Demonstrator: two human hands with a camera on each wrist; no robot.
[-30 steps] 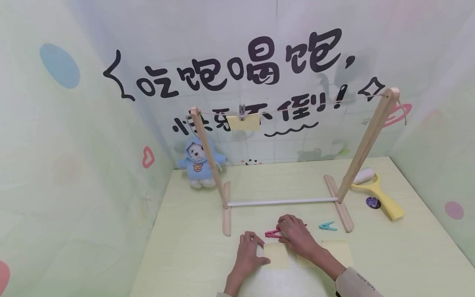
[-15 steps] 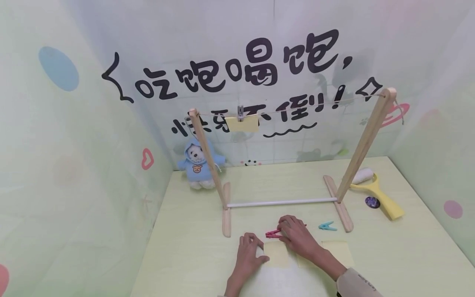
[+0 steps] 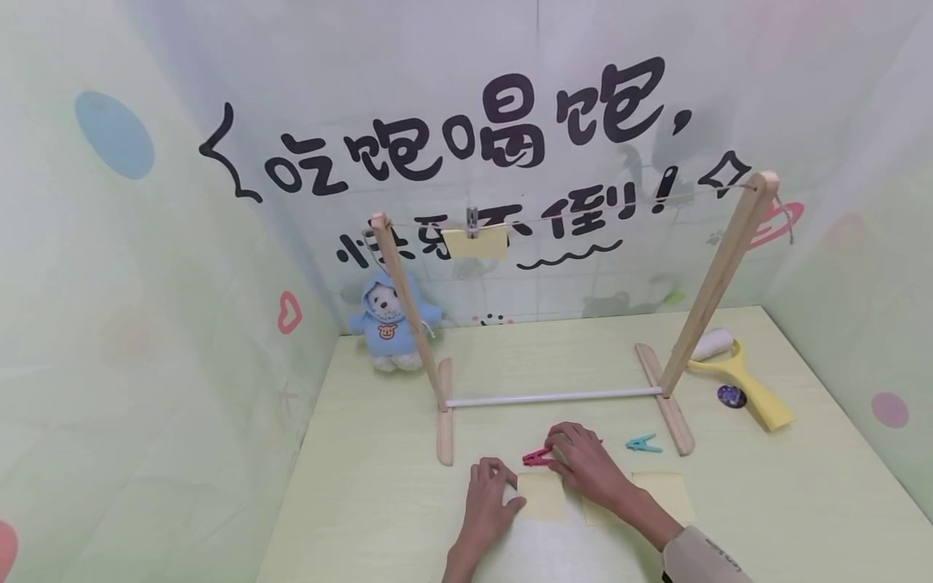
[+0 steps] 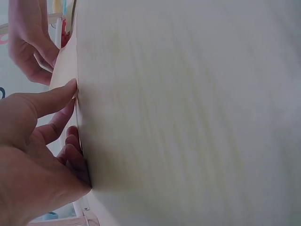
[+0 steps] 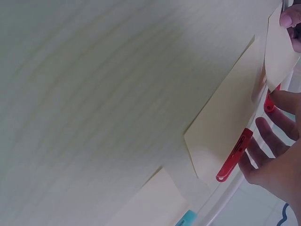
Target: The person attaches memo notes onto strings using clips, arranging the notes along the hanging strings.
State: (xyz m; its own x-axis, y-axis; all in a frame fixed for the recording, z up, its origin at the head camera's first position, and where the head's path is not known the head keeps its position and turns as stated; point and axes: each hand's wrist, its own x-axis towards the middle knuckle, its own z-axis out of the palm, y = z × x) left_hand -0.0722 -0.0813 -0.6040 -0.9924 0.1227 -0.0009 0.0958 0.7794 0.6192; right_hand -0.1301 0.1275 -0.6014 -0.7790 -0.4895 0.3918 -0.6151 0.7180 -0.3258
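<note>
My left hand pinches the left side of a small yellow sheet of note paper low over the table. At the same sheet's far right corner is my right hand, its thumb and finger pinching the paper in the right wrist view. A red clothespin lies by the right fingertips. Another red clothespin lies beside a second sheet, mostly hidden by the right hand in the head view. To the right are a blue clothespin and a third sheet.
A wooden stand with a string holds one yellow sheet under a grey clothespin. A plush toy sits back left. A yellow-handled roller and a dark round disc lie right.
Very little differs. The left thumb and the held sheet have shifted slightly left; the right hand stays almost where it was.
</note>
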